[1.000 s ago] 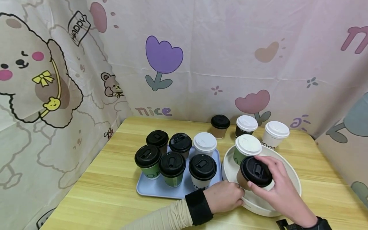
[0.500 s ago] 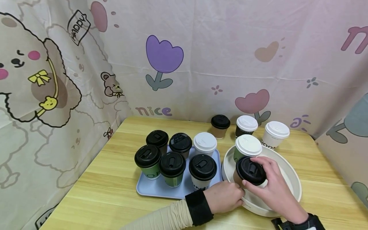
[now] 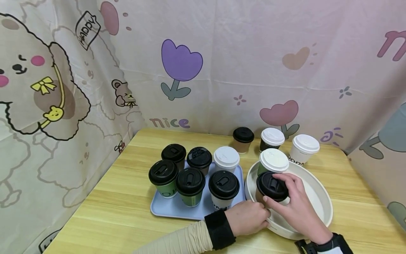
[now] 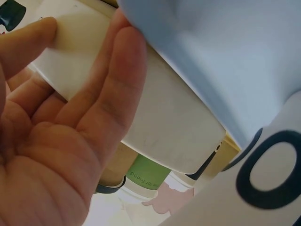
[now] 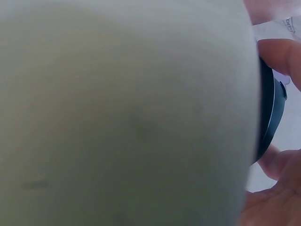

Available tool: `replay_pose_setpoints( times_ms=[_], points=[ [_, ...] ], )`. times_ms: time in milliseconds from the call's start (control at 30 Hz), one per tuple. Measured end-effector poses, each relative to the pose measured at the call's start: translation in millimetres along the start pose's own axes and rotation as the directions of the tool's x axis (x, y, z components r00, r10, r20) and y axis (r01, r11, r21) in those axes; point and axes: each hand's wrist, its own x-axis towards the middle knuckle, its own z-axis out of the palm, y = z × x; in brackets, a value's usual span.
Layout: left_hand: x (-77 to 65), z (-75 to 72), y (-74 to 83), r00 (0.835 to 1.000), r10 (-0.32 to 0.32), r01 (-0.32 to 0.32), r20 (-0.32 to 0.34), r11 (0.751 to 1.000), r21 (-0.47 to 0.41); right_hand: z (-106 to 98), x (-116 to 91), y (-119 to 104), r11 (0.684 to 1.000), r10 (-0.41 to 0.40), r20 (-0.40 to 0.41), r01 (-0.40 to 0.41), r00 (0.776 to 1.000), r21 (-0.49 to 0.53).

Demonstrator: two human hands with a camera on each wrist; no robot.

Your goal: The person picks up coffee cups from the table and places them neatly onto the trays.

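My right hand (image 3: 296, 204) holds a brown paper coffee cup (image 3: 260, 197) with a black lid, fingers and thumb on opposite sides of the lid (image 5: 270, 110). It is inside the round white tray (image 3: 320, 197), in front of a green cup with a white lid (image 3: 274, 160); whether its base touches the tray is hidden. At the tray's near-left edge, my left hand (image 3: 247, 217) grips the side. The left wrist view shows its fingers (image 4: 124, 70) against the tray's outer wall (image 4: 164, 117). A pale surface blocks most of the right wrist view.
Left of the round tray lies a blue rectangular tray (image 3: 200, 214) bearing several lidded cups, among them a white-lidded one (image 3: 226, 157). Behind the round tray stand a brown cup (image 3: 243, 139), a black cup (image 3: 272, 138) and a white cup (image 3: 303, 149). A printed curtain hangs behind.
My right hand has moved left with the brown cup, bringing it in front of the green cup. The left hand has stayed at the tray's edge.
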Motion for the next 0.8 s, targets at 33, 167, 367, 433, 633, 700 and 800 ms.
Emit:
replay_pose_setpoints(
  times_ms=[33, 167, 367, 433, 633, 700, 800],
  points=[
    [0.2, 0.6, -0.1, 1.0, 0.0, 0.0, 0.001, 1.0, 0.0, 0, 0, 0, 1.0, -0.002, 0.002, 0.002, 1.0, 0.005],
    [0.7, 1.1, -0.6, 1.0, 0.0, 0.0, 0.01, 1.0, 0.002, 1, 0, 1, 1.0, -0.012, 0.004, 0.012, 1.0, 0.016],
    [2.6, -3.1, -1.2, 0.998, -0.004, 0.006, 0.055, 0.999, -0.04, -4, -4, 0, 0.999, -0.028, -0.011, 0.029, 1.0, 0.034],
    [2.5, -5.5, -1.1, 0.998, -0.001, 0.005, 0.071, 0.999, -0.053, -8, -4, 1, 0.997, -0.043, -0.052, 0.046, 0.998, 0.059],
    [6.3, -9.1, 7.2, 0.995, 0.029, -0.022, 0.091, 0.997, -0.074, -19, -4, 10, 0.991, -0.06, -0.184, 0.081, 0.981, 0.106],
    [8.3, -8.8, 11.4, 0.994, 0.055, -0.049, 0.093, 0.996, -0.075, -22, -4, 13, 0.992, -0.039, -0.194, 0.061, 0.98, 0.107],
    [9.1, -8.3, 16.9, 0.993, 0.092, -0.088, 0.08, 0.995, -0.049, -26, -5, 16, 0.995, -0.016, -0.193, 0.035, 0.981, 0.093]
  ],
)
